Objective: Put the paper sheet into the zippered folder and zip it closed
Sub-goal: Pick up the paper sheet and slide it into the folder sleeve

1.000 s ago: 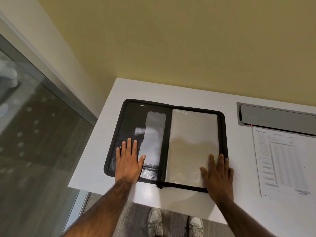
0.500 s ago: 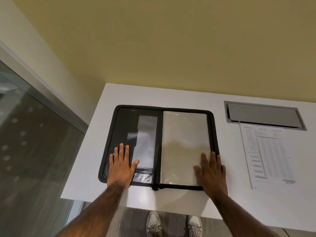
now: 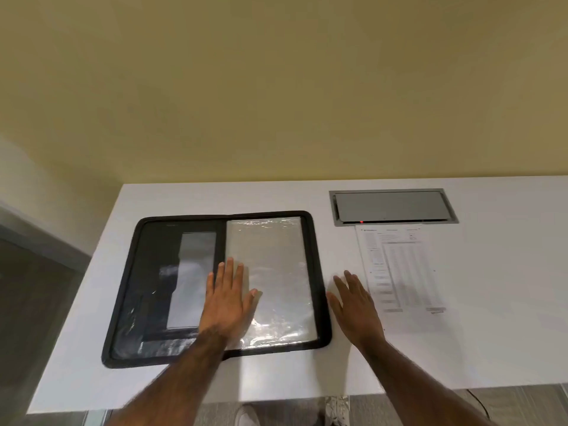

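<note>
The black zippered folder [image 3: 147, 272] lies open and flat on the white table [image 3: 276, 376], with a dark left panel and a clear plastic sleeve on its right half. My left hand [image 3: 227, 299] rests flat over the folder's spine, fingers spread, holding nothing. My right hand [image 3: 356, 305] hovers open just right of the folder, between it and the printed paper sheet [image 3: 402, 269]. That sheet lies flat on the table to the right, its left edge close to my right fingertips.
A grey recessed cable hatch [image 3: 390, 206] with a small red light sits in the table just behind the paper. A yellow wall backs the table. The table's left edge borders a glass partition [image 3: 30, 287]; the front edge runs above my shoes.
My left hand slid right from the folder's left panel to its spine. My right hand left the folder's right corner and moved right toward the paper. The camera view shifted right.
</note>
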